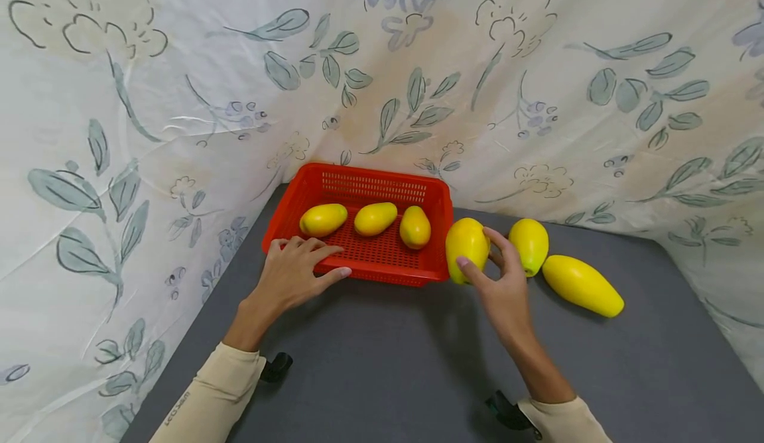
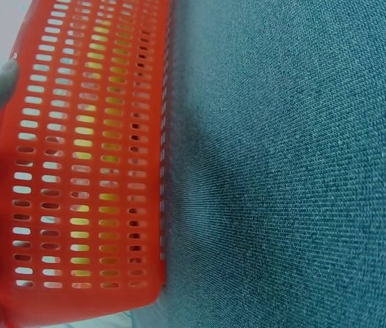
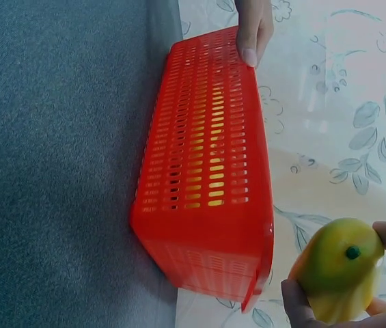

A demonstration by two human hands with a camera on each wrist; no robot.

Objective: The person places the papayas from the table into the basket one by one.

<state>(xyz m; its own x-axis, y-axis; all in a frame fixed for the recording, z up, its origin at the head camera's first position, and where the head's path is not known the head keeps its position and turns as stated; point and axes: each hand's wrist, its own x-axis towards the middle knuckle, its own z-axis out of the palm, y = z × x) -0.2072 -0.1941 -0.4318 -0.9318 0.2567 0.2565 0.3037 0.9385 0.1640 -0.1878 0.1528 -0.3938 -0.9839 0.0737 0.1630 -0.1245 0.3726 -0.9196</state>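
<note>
Fingers (image 1: 505, 247) and thumb of the right hand (image 1: 504, 292) are pinching a yellow fruit (image 1: 467, 249), and the right wrist view is showing its green stem end poking out between them! That fruit is hovering right of centre in the head view, clear of the table and by the near right corner of the red basket (image 1: 388, 274). Over in the left half, the left hand (image 1: 292, 272) is gripping the basket's near left rim, fingers reaching over it, thumb lying along the outside. Inside, three more are lying in a row, apart from one another: a left fruit (image 1: 323, 220), a middle fruit (image 1: 375, 219) and a right fruit (image 1: 415, 228). To the right of the grip, an upright-looking fruit (image 1: 530, 245) and a long fruit (image 1: 581, 285) are sitting close together on the grey table (image 1: 382, 363). By my reading, we're watching a mid-transfer step, one fruit waiting at the rim; the next move is calling for a shift leftward over the edge, a gentle lowering onto bare basket floor, and a steady left hand. Lettering? Small dark characters are running along the left sleeve (image 1: 209, 396), too small and slanted to be reading surely; no label is showing on fruit or basket. Behind it all, a floral sheet (image 1: 412, 52) is filling the upper frame.
</note>
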